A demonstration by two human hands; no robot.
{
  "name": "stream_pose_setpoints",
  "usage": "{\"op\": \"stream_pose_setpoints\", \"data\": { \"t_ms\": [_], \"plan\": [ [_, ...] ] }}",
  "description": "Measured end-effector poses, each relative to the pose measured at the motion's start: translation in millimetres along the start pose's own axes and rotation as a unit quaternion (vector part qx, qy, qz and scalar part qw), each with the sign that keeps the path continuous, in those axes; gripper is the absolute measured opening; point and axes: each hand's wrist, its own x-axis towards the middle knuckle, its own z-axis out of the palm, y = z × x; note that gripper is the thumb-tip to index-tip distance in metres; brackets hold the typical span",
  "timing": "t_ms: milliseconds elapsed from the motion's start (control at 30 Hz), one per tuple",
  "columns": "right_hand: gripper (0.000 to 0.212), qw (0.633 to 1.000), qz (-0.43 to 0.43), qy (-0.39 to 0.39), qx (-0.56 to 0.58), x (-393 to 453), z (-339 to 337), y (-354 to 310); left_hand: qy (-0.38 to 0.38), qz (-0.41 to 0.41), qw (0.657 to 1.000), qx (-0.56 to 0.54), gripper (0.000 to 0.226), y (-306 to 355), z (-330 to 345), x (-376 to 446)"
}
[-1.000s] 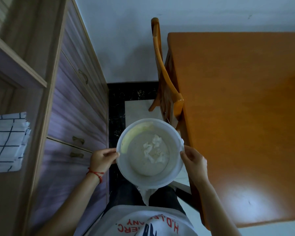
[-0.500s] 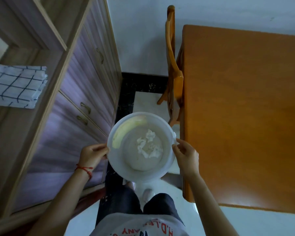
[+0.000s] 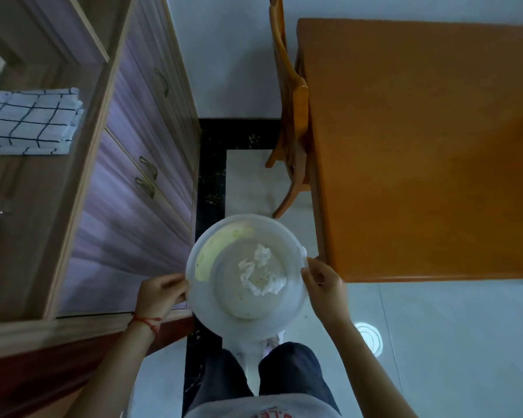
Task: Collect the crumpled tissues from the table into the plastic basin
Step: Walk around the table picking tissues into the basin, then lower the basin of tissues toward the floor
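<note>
A round white plastic basin (image 3: 284,315) hangs in front of my body, above the floor and to the left of the table's near corner. Crumpled white tissues (image 3: 261,271) lie together on its bottom. My left hand (image 3: 160,292) grips the basin's left rim, with a red cord round that wrist. My right hand (image 3: 323,282) grips the right rim beside a small handle tab. The orange wooden table (image 3: 420,152) fills the upper right, and no tissue shows on its top.
A wooden chair (image 3: 290,116) is pushed in at the table's left side. A cabinet with drawers (image 3: 139,164) runs along the left, with a folded checked cloth (image 3: 27,120) on its shelf. A dark floor strip (image 3: 209,182) lies between cabinet and chair. My legs stand below the basin.
I have stepped back from the table with the basin in both hands. The table's near edge and more floor now show. Both grips are unchanged.
</note>
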Motion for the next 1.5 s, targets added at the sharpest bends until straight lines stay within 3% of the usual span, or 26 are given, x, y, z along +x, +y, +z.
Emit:
{"op": "stream_pose_setpoints", "data": {
  "t_ms": [100,167,367,733,1000,1500],
  "plan": [
    [0.021,0.999,0.052,0.017,0.003,-32,6,14,-0.023,-0.020,0.999,-0.025,0.010,-11,2,-14],
    [0.026,0.996,0.083,0.029,0.003,-55,7,22,-0.039,-0.029,0.998,-0.038,0.018,-24,3,-23],
    [0.028,0.987,0.145,0.066,0.022,-110,-8,54,-0.074,-0.017,0.997,0.015,0.017,-49,27,-48],
    [0.028,0.965,0.227,0.114,0.065,-161,-68,146,-0.130,-0.031,0.989,0.062,0.027,-76,129,-83],
    [0.028,0.956,0.261,0.114,0.077,-169,-108,226,-0.164,-0.047,0.980,0.106,0.018,-114,213,-100],
    [0.029,0.931,0.341,0.107,0.080,-130,-32,410,-0.167,-0.060,0.964,0.195,0.026,-237,340,-14]
  ]
}}
